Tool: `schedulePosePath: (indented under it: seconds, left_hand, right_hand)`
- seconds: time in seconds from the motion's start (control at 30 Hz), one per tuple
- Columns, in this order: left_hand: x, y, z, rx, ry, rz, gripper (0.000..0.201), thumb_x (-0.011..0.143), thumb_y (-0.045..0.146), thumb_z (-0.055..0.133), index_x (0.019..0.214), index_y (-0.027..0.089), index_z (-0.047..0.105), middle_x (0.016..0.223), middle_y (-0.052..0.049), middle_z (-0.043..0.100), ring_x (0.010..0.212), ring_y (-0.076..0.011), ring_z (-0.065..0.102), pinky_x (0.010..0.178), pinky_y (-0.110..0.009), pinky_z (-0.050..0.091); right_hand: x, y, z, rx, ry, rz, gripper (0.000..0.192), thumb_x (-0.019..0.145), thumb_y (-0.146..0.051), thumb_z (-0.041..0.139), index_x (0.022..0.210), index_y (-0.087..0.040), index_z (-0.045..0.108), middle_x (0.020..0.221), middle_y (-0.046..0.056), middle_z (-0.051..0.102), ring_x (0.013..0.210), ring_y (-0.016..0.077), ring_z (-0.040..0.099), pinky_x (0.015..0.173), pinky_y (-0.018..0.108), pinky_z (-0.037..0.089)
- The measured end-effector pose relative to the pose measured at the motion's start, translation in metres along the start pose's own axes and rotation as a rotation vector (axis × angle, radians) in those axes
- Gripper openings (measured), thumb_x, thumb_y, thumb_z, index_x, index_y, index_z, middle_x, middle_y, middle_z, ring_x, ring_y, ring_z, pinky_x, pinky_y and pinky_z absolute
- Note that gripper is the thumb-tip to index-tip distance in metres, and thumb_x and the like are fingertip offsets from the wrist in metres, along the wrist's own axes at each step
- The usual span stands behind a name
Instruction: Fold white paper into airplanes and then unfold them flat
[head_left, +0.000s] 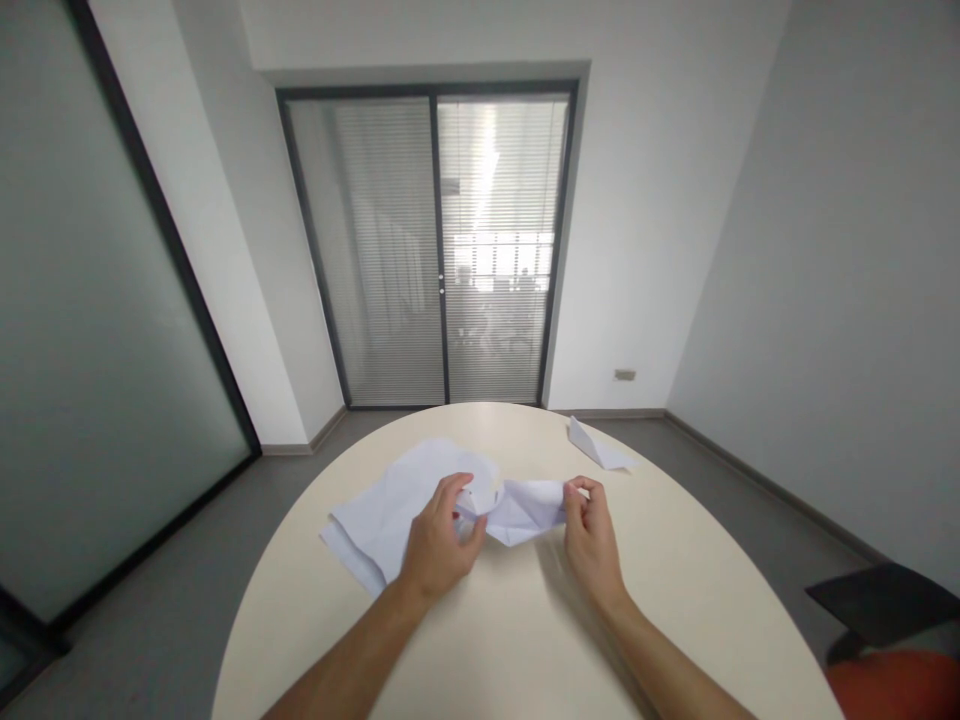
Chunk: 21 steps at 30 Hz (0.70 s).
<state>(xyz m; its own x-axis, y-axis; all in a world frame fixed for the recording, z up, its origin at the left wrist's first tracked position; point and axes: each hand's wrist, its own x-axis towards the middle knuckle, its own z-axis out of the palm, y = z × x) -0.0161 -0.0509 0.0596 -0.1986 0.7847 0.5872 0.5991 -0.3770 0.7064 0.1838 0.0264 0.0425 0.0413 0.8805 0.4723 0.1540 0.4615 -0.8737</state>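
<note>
Landmark: round cream table (675,600).

Left hand (439,540): forearm enters from the table's near edge and runs up toward its centre. Back of the hand faces the camera, wrist slightly bent, fingers curled inward. Thumb and fingers are pinched onto the left end of a folded white paper (521,510).

Right hand (592,535): forearm enters from the near right edge of the table, angled inward. Hand stands on its edge, fingers bent over at the top, thumb and fingertips clamped on the right end of the same folded paper.

Folded paper: held between both hands just above the table's middle, creased into a shallow pointed form whose lower tip hangs toward the tabletop. Contact with the table cannot be determined.

Other items: a stack of loose white sheets (382,510) lies flat on the table, left of centre, partly under the left hand. A small folded paper piece (596,447) sits near the table's far edge, well apart from both hands.
</note>
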Motion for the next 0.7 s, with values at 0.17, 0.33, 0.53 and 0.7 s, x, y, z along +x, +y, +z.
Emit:
schedulePosePath:
  seconds: [0.17, 0.33, 0.53, 0.7]
  left_hand:
    - [0.003, -0.007, -0.003, 0.176, 0.003, -0.056, 0.017, 0.09, 0.034, 0.05, 0.091, 0.025, 0.064, 0.086, -0.003, 0.069, 0.079, -0.0201, 0.065, 0.074, -0.029, 0.047]
    - [0.001, -0.015, -0.001, 0.176, 0.093, -0.121, 0.024, 0.095, 0.041, 0.042, 0.101, 0.023, 0.058, 0.084, -0.005, 0.068, 0.077, -0.0214, 0.065, 0.07, -0.028, 0.045]
    - [-0.002, -0.013, 0.006, 0.005, 0.127, -0.153, 0.026, 0.095, 0.044, 0.04, 0.104, 0.022, 0.052, 0.09, -0.005, 0.065, 0.083, -0.0215, 0.063, 0.075, -0.029, 0.045]
    - [-0.001, -0.015, 0.017, -0.132, 0.165, -0.247, 0.028, 0.095, 0.047, 0.037, 0.102, 0.022, 0.048, 0.083, -0.001, 0.057, 0.077, -0.0182, 0.057, 0.072, -0.027, 0.044]
  right_hand:
    - [0.004, 0.009, -0.002, -0.004, -0.022, -0.05, 0.028, 0.096, -0.049, 0.041, 0.104, -0.023, 0.042, 0.061, -0.007, 0.042, 0.053, 0.0126, 0.041, 0.049, 0.022, 0.033]
    - [0.006, 0.003, -0.01, -0.203, -0.14, -0.237, 0.018, 0.094, -0.038, 0.047, 0.103, -0.022, 0.049, 0.091, 0.005, 0.061, 0.079, 0.017, 0.059, 0.055, 0.024, 0.046]
    - [-0.001, -0.01, -0.008, -0.456, -0.236, -0.452, 0.019, 0.092, -0.032, 0.052, 0.103, -0.023, 0.064, 0.141, 0.012, 0.043, 0.117, 0.0269, 0.053, 0.084, 0.041, 0.054]
    - [-0.003, -0.007, -0.005, -0.684, -0.138, -0.671, 0.027, 0.087, -0.021, 0.059, 0.113, -0.024, 0.064, 0.154, 0.011, 0.028, 0.136, 0.0351, 0.034, 0.104, 0.055, 0.038]
